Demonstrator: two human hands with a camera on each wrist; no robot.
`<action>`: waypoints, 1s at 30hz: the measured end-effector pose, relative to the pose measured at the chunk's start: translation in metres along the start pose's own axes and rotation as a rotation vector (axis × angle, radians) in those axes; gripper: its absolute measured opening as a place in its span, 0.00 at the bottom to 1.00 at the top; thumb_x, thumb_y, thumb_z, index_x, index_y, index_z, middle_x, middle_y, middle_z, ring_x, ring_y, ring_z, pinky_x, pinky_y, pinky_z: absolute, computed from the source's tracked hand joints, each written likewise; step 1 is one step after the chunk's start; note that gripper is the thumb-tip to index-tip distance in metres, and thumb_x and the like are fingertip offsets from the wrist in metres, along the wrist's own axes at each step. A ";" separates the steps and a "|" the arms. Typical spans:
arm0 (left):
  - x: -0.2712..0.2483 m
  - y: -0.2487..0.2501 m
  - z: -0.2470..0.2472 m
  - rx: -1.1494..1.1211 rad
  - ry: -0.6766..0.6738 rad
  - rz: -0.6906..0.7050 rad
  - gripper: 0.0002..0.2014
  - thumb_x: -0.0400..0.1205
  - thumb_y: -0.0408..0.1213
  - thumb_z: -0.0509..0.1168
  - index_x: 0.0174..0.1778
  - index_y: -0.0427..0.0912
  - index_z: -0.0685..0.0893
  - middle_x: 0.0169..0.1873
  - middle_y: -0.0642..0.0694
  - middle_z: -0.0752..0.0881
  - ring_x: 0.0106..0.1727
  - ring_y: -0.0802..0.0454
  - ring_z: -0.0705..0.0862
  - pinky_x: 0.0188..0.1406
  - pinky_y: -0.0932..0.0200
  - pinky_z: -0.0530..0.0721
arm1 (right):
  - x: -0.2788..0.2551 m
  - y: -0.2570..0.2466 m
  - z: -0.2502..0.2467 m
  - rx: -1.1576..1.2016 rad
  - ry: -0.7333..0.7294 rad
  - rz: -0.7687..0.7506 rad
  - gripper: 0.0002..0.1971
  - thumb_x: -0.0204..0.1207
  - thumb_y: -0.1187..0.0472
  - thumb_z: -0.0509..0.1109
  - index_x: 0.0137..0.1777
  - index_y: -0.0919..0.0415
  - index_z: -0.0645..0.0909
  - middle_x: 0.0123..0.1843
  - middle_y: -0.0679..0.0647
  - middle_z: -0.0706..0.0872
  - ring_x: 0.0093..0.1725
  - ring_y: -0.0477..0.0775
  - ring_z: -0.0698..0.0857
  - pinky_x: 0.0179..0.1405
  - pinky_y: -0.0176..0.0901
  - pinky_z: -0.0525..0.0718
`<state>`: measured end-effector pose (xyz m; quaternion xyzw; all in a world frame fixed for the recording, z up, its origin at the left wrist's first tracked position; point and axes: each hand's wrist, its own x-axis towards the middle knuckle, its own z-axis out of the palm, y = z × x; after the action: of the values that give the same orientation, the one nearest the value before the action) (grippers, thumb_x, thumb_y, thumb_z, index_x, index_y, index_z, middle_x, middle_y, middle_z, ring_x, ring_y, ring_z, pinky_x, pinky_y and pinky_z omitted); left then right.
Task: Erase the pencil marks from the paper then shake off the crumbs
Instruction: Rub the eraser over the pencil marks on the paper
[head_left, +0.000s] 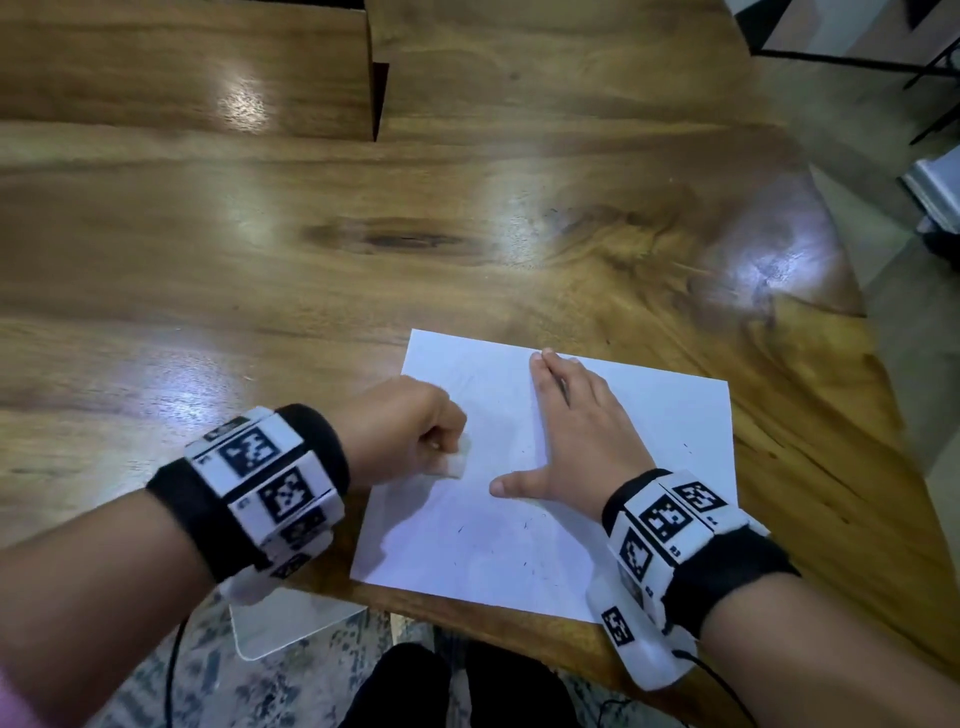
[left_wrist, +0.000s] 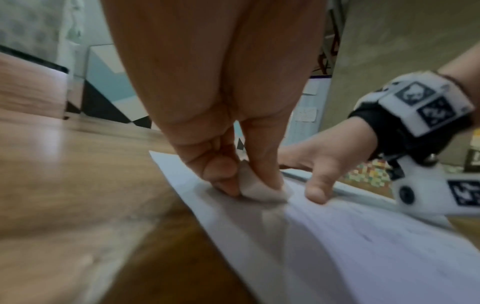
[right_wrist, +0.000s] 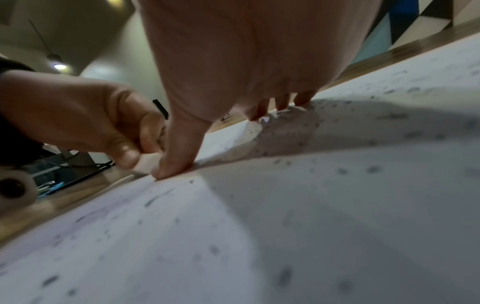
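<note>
Two hands on one sheet of paper

Two hands are at work. The left hand (head_left: 402, 431) is curled into a fist and pinches a small white eraser (head_left: 460, 464) between the thumb and the fingers. In the left wrist view the eraser (left_wrist: 255, 188) presses down on the paper (left_wrist: 337, 246), near its left edge. The right hand (head_left: 571, 436) lies flat and open on the paper (head_left: 649, 415). Its fingers are straight and point away from the person, and its thumb sticks out to the left, close to the eraser. It holds nothing; it only presses the sheet down. In the right wrist view the thumb tip touches the paper (right_wrist: 285, 226) right beside the eraser (right_wrist: 145, 164).

The paper is white and lies on the brown wooden surface (head_left: 363, 249), near the edge closest to the person and a bit turned. Little dark crumbs (right_wrist: 374, 169) are scattered over the sheet, and a few faint thin marks show on it too. Each wrist wears a black band with white blocks of black square patterns. Below the edge of the surface there is a speckled floor (head_left: 291, 675)
</note>
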<state>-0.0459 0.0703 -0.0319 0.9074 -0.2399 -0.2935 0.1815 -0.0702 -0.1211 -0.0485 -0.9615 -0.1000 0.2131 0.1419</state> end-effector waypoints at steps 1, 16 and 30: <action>0.000 -0.001 -0.003 -0.016 0.005 -0.023 0.08 0.71 0.39 0.73 0.29 0.47 0.81 0.33 0.49 0.80 0.37 0.50 0.77 0.34 0.63 0.71 | 0.000 0.000 0.000 -0.006 -0.002 -0.004 0.65 0.59 0.29 0.73 0.83 0.55 0.35 0.85 0.48 0.38 0.83 0.51 0.38 0.81 0.42 0.39; -0.013 0.000 0.005 -0.064 0.126 -0.009 0.09 0.72 0.41 0.72 0.32 0.40 0.82 0.32 0.47 0.79 0.35 0.49 0.77 0.32 0.61 0.70 | -0.001 -0.003 -0.001 -0.090 -0.064 -0.011 0.59 0.62 0.27 0.69 0.82 0.42 0.33 0.84 0.52 0.33 0.82 0.55 0.34 0.81 0.48 0.37; -0.035 -0.001 0.027 -0.161 0.147 0.052 0.07 0.71 0.39 0.72 0.31 0.44 0.82 0.28 0.56 0.72 0.30 0.59 0.72 0.31 0.62 0.68 | -0.001 -0.005 0.001 -0.110 -0.087 0.003 0.61 0.60 0.25 0.68 0.82 0.43 0.32 0.84 0.53 0.32 0.82 0.57 0.33 0.82 0.51 0.37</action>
<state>-0.0866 0.0851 -0.0373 0.9024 -0.2252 -0.2398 0.2783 -0.0719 -0.1167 -0.0475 -0.9578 -0.1161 0.2493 0.0839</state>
